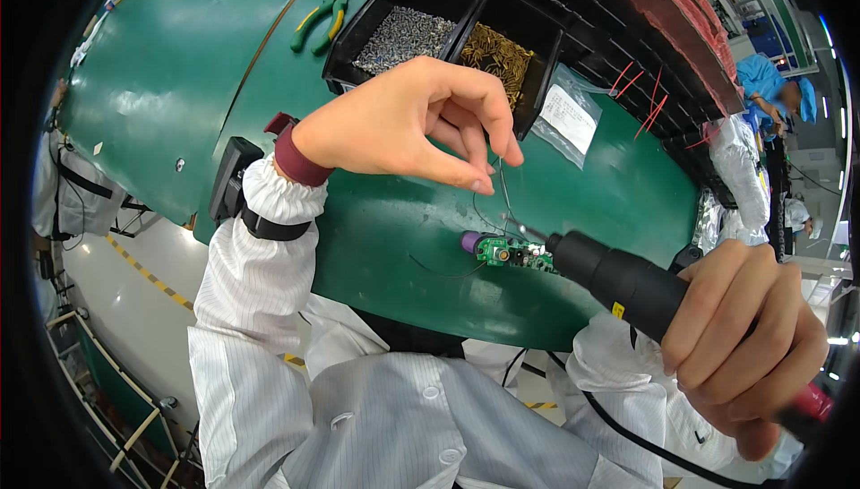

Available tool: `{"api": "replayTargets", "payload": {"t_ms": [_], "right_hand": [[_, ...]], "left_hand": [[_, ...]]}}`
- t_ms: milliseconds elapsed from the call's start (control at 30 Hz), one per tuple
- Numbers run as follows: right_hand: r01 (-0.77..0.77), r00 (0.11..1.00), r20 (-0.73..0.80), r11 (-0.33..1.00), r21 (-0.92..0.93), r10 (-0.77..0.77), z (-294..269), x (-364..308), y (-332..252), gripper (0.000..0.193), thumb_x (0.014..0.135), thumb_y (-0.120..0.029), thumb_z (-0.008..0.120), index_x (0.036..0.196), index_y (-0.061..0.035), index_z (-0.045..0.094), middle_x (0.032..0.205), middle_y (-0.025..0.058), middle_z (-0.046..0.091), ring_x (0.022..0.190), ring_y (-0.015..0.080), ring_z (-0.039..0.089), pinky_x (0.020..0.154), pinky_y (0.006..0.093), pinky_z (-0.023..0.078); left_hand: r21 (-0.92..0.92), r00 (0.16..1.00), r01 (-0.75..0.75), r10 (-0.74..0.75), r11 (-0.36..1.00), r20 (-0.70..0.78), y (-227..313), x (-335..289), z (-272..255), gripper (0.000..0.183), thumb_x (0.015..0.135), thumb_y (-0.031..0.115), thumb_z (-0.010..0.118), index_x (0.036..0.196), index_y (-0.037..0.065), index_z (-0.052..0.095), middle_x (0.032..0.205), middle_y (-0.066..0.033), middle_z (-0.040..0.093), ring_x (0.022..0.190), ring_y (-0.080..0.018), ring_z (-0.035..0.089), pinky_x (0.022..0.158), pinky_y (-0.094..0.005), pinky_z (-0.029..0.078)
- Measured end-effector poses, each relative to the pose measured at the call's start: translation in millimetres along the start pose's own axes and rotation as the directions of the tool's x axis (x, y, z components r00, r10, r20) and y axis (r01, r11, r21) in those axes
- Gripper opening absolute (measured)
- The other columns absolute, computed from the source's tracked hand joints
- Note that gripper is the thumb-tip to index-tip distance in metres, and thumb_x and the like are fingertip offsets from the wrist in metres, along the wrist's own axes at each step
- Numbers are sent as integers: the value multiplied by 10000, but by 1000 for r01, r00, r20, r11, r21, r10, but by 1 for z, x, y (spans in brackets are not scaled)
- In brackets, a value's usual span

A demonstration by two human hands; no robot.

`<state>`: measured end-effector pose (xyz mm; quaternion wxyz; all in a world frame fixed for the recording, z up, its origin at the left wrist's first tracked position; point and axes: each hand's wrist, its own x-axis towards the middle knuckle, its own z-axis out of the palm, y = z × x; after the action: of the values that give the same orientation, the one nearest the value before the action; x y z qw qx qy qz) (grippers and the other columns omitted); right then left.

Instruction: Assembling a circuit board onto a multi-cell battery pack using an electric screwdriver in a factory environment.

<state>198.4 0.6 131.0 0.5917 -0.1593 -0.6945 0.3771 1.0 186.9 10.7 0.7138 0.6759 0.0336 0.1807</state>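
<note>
Gripping electric screwdriver (623,285) in right hand (739,337), bit (532,232) near circuit board (498,253), left hand (417,126) narrowly curled at wire (504,188), grasp unclear

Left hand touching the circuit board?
Apart. Head view shows green bench between the left hand and the circuit board.

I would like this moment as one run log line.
left hand: at thin wire, hold unclear; right hand: gripping black electric screwdriver; aimed toward: green circuit board
</note>
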Motion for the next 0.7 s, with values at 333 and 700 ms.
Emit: {"api": "replayTargets", "payload": {"t_ms": [333, 700], "right_hand": [[-189, 979, 82, 980, 54, 184, -12, 13, 3, 309, 884, -247, 817, 811, -65, 578, 646, 36, 637, 483, 122, 598, 494, 246, 568], [-278, 939, 244, 954, 113, 244, -2, 32, 16, 348, 839, -246, 872, 706, -74, 601, 613, 31, 627, 463, 131, 598, 458, 253, 561]], "left_hand": [[160, 952, 88, -130, 983, 277, -8, 1, 12, 180, 871, -47, 764, 1030, -33, 680, 970, -108, 762, 904, -179, 763, 853, -305, 615], [171, 940, 67, -119, 983, 320, -11, 0, 11, 216, 861, -30, 772, 1066, -41, 704, 991, -115, 776, 919, -185, 773, 869, -316, 616]]}}
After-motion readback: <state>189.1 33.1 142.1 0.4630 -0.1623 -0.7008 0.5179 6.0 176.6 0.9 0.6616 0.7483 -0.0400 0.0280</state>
